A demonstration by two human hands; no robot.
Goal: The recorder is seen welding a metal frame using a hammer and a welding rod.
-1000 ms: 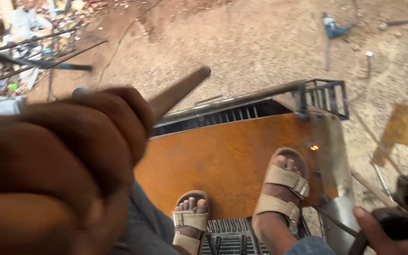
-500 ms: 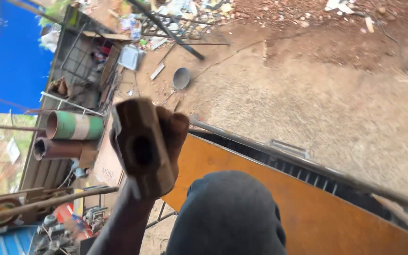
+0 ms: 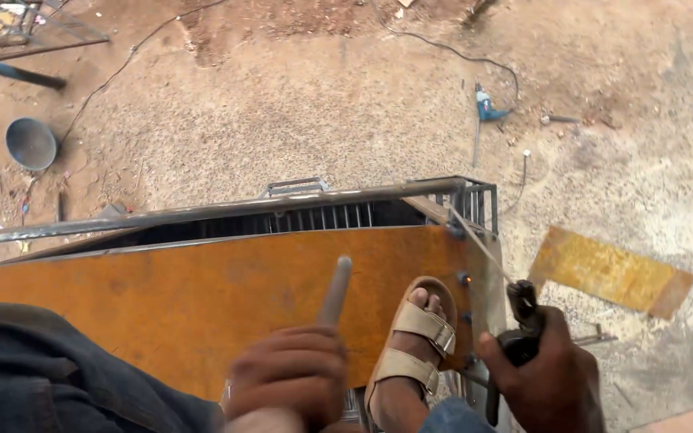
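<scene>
My left hand (image 3: 286, 377): fingers curled tight round a grey metal rod (image 3: 334, 290), which points up over the orange steel sheet (image 3: 186, 301). My right hand (image 3: 547, 381): closed on a black electrode holder (image 3: 523, 321), its thin welding rod (image 3: 479, 244) slanting up to the grey gate frame (image 3: 459, 208). Sandalled foot (image 3: 415, 341): resting on the sheet, between both hands. Sandy ground: blue drill (image 3: 487, 104), grey bowl (image 3: 30, 144), rusty plate (image 3: 611, 273).
</scene>
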